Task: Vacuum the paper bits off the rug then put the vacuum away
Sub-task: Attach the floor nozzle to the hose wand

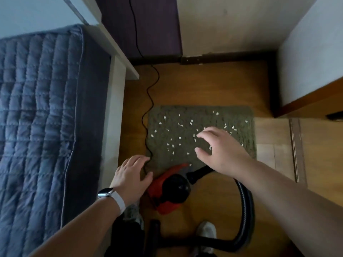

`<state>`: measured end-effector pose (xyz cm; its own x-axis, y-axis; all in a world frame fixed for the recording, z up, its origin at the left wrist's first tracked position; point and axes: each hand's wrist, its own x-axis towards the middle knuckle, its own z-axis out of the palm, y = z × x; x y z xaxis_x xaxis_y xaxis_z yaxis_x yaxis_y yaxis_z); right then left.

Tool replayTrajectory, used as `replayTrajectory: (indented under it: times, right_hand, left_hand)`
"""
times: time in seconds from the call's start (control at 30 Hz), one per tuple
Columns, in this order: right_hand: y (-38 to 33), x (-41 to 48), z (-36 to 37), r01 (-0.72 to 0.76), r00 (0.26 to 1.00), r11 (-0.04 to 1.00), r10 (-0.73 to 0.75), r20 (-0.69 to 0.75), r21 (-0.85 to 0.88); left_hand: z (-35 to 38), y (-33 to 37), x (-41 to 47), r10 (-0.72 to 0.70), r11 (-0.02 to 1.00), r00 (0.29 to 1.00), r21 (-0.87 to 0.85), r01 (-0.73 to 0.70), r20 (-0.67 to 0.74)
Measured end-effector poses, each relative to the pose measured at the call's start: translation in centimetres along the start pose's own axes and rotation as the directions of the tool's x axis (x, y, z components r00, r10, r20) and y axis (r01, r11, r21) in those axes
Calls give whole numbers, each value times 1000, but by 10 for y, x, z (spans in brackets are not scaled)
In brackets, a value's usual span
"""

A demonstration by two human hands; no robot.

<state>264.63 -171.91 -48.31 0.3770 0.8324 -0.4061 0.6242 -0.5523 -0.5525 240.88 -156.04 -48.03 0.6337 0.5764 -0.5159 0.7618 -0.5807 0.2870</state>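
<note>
The right hand (220,147) is spread, fingers loosely bent and apart, holding nothing; it hangs over the near right part of the rug (167,114). The left hand (131,175) is also spread, fingers straight and gripping nothing, over the rug's near left corner. Whether its fingertips touch the black cord (148,101) there cannot be told. A watch (106,192) on a white strap sits on that wrist.

Just right of the left hand, the red and black vacuum (168,188) stands on the wood floor (204,84) at the rug's near edge, its red nose reaching onto the rug. Its black hose (246,206) leaves at that same edge, then curves away from the rug toward the person's 2 shoes (207,230).

White paper bits (191,123) lie scattered over the rug (mostly across its middle). The cord runs along the rug's left side to the far wall. Left of the rug is a bed (37,108) with a blue quilt.
</note>
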Motion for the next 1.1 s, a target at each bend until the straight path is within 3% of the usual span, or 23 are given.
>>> replayTrajectory:
  times: [0.33,0.63,0.87,1.1]
  right_hand:
    - [33,-28,95,-43,993,999,41,107,16]
    - [48,-38,243,-47,966,999,45,256,0]
    - [40,-68,312,-61,893,998,70,444,-34]
    - [35,-107,338,47,800,988,50,598,-146]
  left_hand:
    - [112,-23,-25,-39,998,993,-51,45,109]
    - [232,-110,-16,-227,960,921,-88,267,318]
    - [256,-142,-55,-292,924,904,-151,351,314]
    - [282,-148,-81,-351,876,893,-238,420,283]
